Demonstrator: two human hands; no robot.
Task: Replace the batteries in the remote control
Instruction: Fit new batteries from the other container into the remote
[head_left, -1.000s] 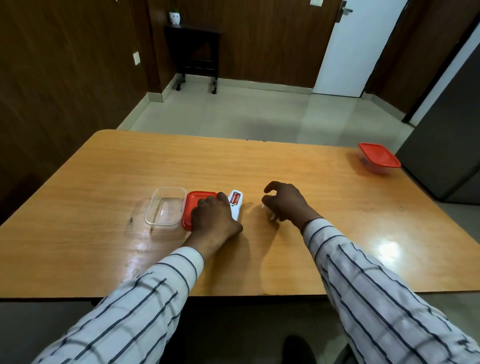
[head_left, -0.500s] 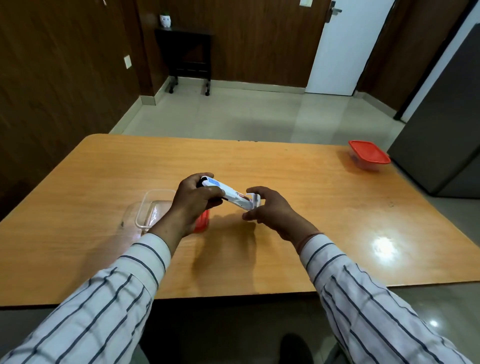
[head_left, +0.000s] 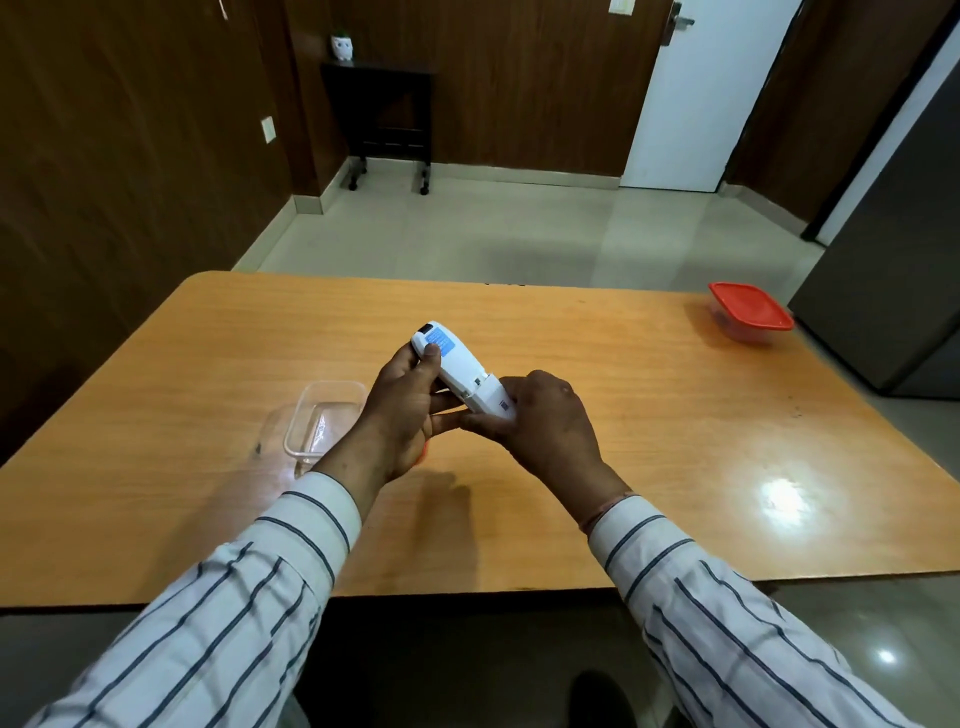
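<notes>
A white remote control (head_left: 457, 366) with a blue label near its far end is held above the wooden table (head_left: 649, 426), back side up and tilted. My left hand (head_left: 402, 410) grips its upper half, thumb on the blue label. My right hand (head_left: 540, 415) holds the lower end, where the white battery cover (head_left: 493, 400) sits on the back of the remote. The batteries are hidden.
A clear plastic container (head_left: 324, 418) stands open on the table left of my hands; a sliver of its red lid (head_left: 423, 453) shows under my left hand. A red-lidded container (head_left: 750, 314) sits at the far right edge.
My left hand lifted the remote off the table and turned it back side up. My right hand came in and took hold of its lower end with the cover.
</notes>
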